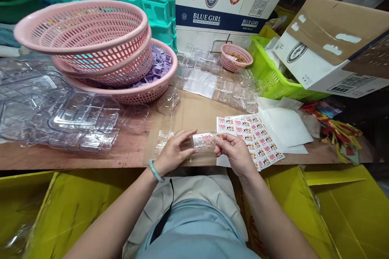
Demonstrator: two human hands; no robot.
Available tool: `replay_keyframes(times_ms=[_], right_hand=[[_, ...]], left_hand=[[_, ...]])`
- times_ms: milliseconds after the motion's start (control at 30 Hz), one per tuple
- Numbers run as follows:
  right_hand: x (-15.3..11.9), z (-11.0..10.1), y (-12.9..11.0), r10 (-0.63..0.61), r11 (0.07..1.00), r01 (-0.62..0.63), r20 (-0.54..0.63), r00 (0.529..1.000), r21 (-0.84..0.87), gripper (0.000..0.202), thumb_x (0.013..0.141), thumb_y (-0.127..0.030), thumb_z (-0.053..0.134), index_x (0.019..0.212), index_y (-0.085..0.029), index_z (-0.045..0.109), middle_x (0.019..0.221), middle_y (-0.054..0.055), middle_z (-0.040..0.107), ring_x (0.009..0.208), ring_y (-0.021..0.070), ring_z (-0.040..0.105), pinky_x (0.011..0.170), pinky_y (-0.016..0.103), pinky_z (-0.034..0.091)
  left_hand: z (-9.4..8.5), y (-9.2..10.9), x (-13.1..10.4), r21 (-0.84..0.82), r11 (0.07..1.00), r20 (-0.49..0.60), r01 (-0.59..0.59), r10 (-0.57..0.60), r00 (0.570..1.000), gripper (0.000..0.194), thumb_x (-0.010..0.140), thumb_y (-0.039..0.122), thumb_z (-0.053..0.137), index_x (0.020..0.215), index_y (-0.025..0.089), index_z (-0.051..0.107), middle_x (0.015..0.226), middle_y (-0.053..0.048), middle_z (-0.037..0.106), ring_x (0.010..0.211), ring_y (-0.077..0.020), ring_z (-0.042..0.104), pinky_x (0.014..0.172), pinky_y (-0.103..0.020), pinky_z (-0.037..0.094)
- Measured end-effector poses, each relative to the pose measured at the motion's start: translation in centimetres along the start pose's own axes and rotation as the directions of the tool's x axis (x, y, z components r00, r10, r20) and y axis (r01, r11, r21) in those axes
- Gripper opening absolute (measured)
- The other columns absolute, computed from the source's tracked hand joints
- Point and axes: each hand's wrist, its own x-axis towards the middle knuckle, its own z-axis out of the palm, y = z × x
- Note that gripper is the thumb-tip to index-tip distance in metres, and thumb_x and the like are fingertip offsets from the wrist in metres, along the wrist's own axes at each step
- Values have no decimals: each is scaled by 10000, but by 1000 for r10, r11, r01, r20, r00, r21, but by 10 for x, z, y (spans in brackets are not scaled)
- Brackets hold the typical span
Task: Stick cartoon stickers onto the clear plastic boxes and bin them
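Note:
Between my hands is a small clear plastic case [203, 140] with pink print on its face. My left hand [177, 149], with a pale green bangle at the wrist, holds the case's left end between thumb and fingers. At the right end, my right hand [232, 149] pinches a small orange and white sticker against the case. Sheets of cat and pink-print stickers [258, 141] lie on the table just right of my right hand. White backing paper [285, 125] lies beyond them.
Stacked pink baskets [100, 64] and clear plastic trays [54, 117] fill the left side of the table [130, 149]. A small pink basket [236, 57], a green crate [273, 77] and cartons [212, 20] stand at the back.

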Motion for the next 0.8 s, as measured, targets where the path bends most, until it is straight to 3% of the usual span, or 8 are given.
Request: replay_keyframes(times_ms=[233,367,467,600,667,733,800], right_hand=[[-5,-2,-9,-29,993,29,-2,1000,-116,301,765,-413,728,652,-160,610,530,-24,598,491,70,486,534,203,403],[-3,2,-11,-45,990,46,14,999,-130,302,771,-416,720,653,-165,601,528,-28,588,488,73,473,530,211,391],[-2,7,-9,-68,987,71,26,997,-147,293,778,-432,708,691,-167,617,537,-27,585,494,80,474,526,219,391],[-1,9,-7,-122,957,119,7,993,-265,311,788,-477,677,762,-167,663,555,-14,576,507,103,480,509,241,401],[0,6,-7,-218,917,176,-83,972,-357,324,784,-488,677,864,-174,685,648,2,604,534,110,492,519,254,429],[1,3,-10,-369,867,271,-174,913,-418,404,776,-473,693,1076,-207,650,852,31,641,652,130,559,609,272,492],[2,1,-15,-490,813,388,-151,858,-434,556,762,-441,722,1255,-251,547,1075,58,625,874,167,608,785,308,523]], left_hand=[[-4,5,0,42,999,40,-25,23,999,564,767,339,721,1289,253,526,1278,-92,553,1209,-236,531,1018,-397,462],[-3,11,4,-89,994,67,59,-53,996,578,759,409,720,1278,250,524,1377,-103,513,1290,-253,479,1065,-411,404],[2,18,9,-161,982,3,103,-104,995,366,833,429,629,1131,217,616,1442,-120,463,1357,-256,412,1120,-436,321],[8,31,14,-71,996,-147,49,-59,987,214,844,395,617,832,191,679,1438,-110,475,1403,-252,339,1166,-455,218],[8,37,14,-21,1000,-201,4,-8,980,195,843,375,623,798,196,684,1417,-103,498,1391,-243,353,1167,-457,214],[7,41,14,-7,1000,-242,-17,14,970,181,843,368,625,808,203,688,1392,-100,520,1367,-237,387,1157,-458,238],[5,45,15,-20,1000,-260,-22,16,965,178,847,366,622,810,204,686,1383,-95,527,1346,-236,414,1147,-456,260]])
